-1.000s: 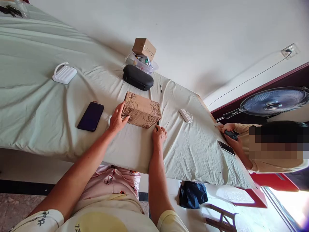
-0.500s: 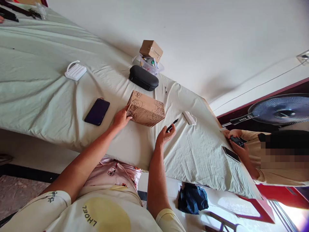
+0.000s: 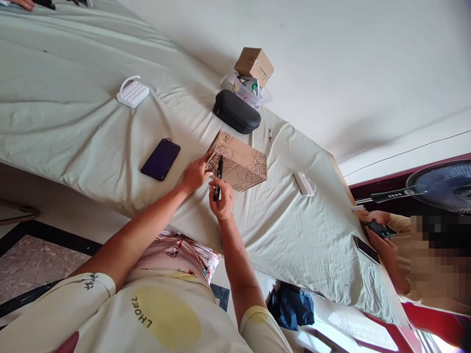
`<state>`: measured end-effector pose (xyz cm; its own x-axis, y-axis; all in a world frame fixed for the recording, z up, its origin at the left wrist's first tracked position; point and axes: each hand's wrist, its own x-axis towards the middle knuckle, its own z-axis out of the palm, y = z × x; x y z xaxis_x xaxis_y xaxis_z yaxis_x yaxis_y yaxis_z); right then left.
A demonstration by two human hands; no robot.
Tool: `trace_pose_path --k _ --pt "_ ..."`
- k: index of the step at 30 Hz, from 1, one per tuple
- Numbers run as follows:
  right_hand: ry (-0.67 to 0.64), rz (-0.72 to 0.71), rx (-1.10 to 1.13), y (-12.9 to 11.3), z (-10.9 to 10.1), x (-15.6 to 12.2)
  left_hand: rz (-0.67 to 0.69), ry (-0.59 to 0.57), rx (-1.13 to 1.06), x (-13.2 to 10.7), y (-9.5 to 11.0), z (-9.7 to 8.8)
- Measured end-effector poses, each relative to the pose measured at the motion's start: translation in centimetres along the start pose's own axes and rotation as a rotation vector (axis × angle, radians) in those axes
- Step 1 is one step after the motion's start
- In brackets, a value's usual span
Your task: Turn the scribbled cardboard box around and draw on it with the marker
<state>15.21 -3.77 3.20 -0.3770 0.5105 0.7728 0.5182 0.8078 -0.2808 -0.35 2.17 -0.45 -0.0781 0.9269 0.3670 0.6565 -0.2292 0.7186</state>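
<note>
A brown cardboard box (image 3: pixel 246 162) with dark scribbled loops on its faces rests on the cloth-covered table (image 3: pixel 265 235). My left hand (image 3: pixel 195 176) grips the box by its left end, the thumb at the lower near corner. In my right hand (image 3: pixel 224 202) is a black marker (image 3: pixel 220 169), pointing away from me. Its tip overlaps the left part of the box; whether it touches the cardboard I cannot tell. Left of the box lies a dark phone (image 3: pixel 161 159), and just behind the box a black zip case (image 3: pixel 237 112).
Against the wall stand a clear plastic basket (image 3: pixel 262 99) and a smaller carton (image 3: pixel 252 61). White corded blocks (image 3: pixel 134 94) lie on both sides. A small pen (image 3: pixel 270 135) is behind. At right, a person's hands hold a dark device (image 3: pixel 379 229) near another phone (image 3: pixel 367 250) and a fan (image 3: pixel 441 181).
My right hand has swung left with the marker, from beside the box's right end to before its left part. The left hand keeps its grip. The whole view has shifted slightly.
</note>
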Motion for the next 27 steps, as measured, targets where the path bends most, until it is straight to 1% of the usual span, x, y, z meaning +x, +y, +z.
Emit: trace_pose_path --k 2,5,9,11,16,19,22,24,27 --pt "-0.036 -0.015 -0.002 -0.2 0.3 0.5 0.016 -0.002 -0.006 0.0 0.1 -0.2" --pt "-0.092 0.006 -0.013 0.2 0.6 0.7 0.008 0.001 -0.014 0.0 0.2 -0.3" --pt "-0.172 0.100 -0.073 0.7 0.4 0.2 -0.022 0.004 0.004 0.1 0.2 -0.3" --pt "-0.153 0.158 -0.116 1.0 0.0 -0.3 -0.029 -0.005 0.021 0.1 0.2 -0.2" --pt "0.087 0.261 -0.128 1.7 -1.0 -1.2 -0.032 -0.003 0.018 0.2 0.0 0.1" --pt "0.177 0.246 -0.131 2.0 -1.5 -1.3 -0.030 -0.009 0.001 0.2 0.1 0.1" --pt "0.264 0.255 -0.218 2.6 -2.3 -1.1 -0.039 -0.008 -0.016 0.2 0.0 0.0" --pt "0.354 0.336 -0.302 3.4 -3.2 -1.0 -0.051 0.004 -0.037 0.2 -0.1 0.1" --pt "0.491 0.561 -0.397 5.7 -4.9 -1.1 -0.053 0.057 -0.074 0.2 -0.6 0.4"
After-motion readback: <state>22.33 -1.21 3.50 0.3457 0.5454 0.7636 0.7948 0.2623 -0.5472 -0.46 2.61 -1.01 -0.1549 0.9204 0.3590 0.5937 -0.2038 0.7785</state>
